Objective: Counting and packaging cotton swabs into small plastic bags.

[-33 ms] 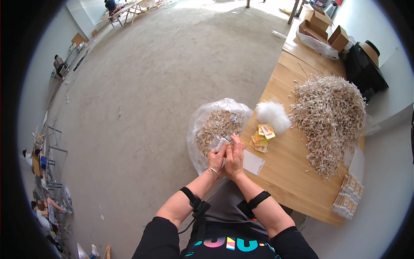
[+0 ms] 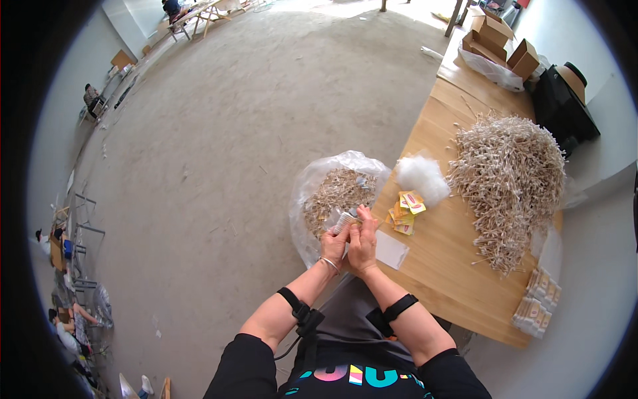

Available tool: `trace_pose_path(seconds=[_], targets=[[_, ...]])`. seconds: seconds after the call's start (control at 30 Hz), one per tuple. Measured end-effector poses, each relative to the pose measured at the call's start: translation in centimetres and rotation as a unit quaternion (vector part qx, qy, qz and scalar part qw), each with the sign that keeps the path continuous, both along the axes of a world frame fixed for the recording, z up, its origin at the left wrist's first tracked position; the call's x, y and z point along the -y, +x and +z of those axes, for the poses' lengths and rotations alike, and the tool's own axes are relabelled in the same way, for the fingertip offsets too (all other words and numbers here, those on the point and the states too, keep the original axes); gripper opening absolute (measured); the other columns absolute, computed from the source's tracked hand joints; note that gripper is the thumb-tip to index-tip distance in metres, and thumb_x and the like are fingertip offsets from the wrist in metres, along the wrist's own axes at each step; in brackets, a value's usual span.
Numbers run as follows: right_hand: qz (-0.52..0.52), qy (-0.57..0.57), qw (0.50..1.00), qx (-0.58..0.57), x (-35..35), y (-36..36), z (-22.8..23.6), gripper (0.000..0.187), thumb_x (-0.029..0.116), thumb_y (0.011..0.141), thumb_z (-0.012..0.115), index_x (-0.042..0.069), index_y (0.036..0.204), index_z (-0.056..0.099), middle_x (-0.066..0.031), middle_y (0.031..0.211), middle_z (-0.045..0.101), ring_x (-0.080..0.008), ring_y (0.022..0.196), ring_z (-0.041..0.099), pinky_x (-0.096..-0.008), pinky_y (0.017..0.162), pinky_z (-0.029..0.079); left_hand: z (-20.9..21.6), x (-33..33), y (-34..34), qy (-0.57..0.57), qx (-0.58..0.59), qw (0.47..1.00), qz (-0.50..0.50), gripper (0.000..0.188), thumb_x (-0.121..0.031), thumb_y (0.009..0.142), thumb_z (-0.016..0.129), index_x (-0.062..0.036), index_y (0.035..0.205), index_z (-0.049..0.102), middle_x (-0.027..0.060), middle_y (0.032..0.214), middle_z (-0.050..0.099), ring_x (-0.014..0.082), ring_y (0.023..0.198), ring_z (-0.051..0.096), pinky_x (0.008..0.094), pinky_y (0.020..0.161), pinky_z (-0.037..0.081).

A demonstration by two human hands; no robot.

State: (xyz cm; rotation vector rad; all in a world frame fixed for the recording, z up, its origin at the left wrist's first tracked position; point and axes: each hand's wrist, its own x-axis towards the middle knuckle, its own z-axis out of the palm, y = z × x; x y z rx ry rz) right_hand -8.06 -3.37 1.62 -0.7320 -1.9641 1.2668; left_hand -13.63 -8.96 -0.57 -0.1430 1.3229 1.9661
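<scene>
My left hand (image 2: 334, 245) is closed around a bundle of cotton swabs (image 2: 343, 222), their white tips packed side by side. Pressed up beside it, my right hand (image 2: 363, 243) also grips the bundle, its fingers pointing away from me. Clear plastic seems to wrap the bundle, though my fingers hide much of it. Beneath my hands a clear plastic bag (image 2: 300, 219) holds many loose swabs (image 2: 335, 189). Just right of my right hand lie a stack of blank white sheets or bags (image 2: 391, 249) and a small pile of yellow and orange cards (image 2: 403, 214).
The wooden table (image 2: 458, 292) runs along my right. On it are a big heap of cotton swabs (image 2: 512, 179), a wad of clear plastic bags (image 2: 422, 178), filled packs (image 2: 535, 304), a black case (image 2: 565, 110) and open cardboard boxes (image 2: 488, 43). People sit far left.
</scene>
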Motion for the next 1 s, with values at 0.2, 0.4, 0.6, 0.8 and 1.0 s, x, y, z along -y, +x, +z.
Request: trace_pose_path(seconds=[0.2,0.4,0.6,0.8,1.0], targets=[[0.009,-0.03,0.999,0.028,-0.2,0.1,0.9,0.038,0.011,0.088,0.045,0.0,0.125,0.045,-0.0187,0.127,0.05,-0.0341,0.132,0.03,-0.0462,0.111,0.009,0.2,-0.1,0.5,-0.095,-0.03,0.992,-0.075,0.022,-0.009,0.083,0.067,-0.001,0.102,0.063,0.0042,0.093,0.066,0.0103,0.078,0.061,0.0266,0.066,0.052],[0.015,-0.042,0.999,0.023,0.1,-0.1,0.8,0.035,0.012,0.089,0.045,-0.001,0.122,0.046,-0.019,0.122,0.053,-0.0346,0.129,0.033,-0.0458,0.11,0.012,-0.4,0.9,0.4,-0.05,-0.024,0.996,-0.073,0.023,-0.02,0.086,0.064,-0.0029,0.101,0.064,0.0014,0.09,0.066,0.0088,0.079,0.061,0.0242,0.071,0.05],[0.002,-0.052,0.999,0.006,-0.2,-0.2,0.2,0.035,0.011,0.089,0.045,-0.001,0.121,0.046,-0.0198,0.121,0.053,-0.0347,0.128,0.033,-0.0461,0.11,0.013,0.8,0.4,0.6,-0.037,-0.054,0.997,-0.03,0.021,-0.024,0.086,0.066,-0.0027,0.09,0.066,0.0015,0.083,0.066,0.0071,0.072,0.058,0.0223,0.062,0.047],[-0.002,-0.025,0.999,0.044,-0.2,-0.2,0.7,0.036,0.01,0.088,0.047,0.0,0.122,0.045,-0.0179,0.119,0.054,-0.0339,0.126,0.036,-0.0454,0.11,0.014,0.5,0.7,1.1,-0.104,-0.082,0.989,-0.064,0.017,-0.02,0.085,0.066,-0.0037,0.09,0.067,0.0021,0.083,0.066,0.0073,0.07,0.059,0.0235,0.06,0.048],[0.006,-0.096,0.995,0.036,-0.4,-0.1,1.1,0.036,0.008,0.088,0.046,0.0,0.123,0.044,-0.016,0.115,0.055,-0.0325,0.119,0.041,-0.0445,0.107,0.017,1.1,1.1,-0.6,-0.024,-0.066,0.995,-0.072,0.015,-0.02,0.085,0.067,-0.005,0.088,0.064,-0.001,0.078,0.064,0.004,0.067,0.054,0.0204,0.06,0.044]])
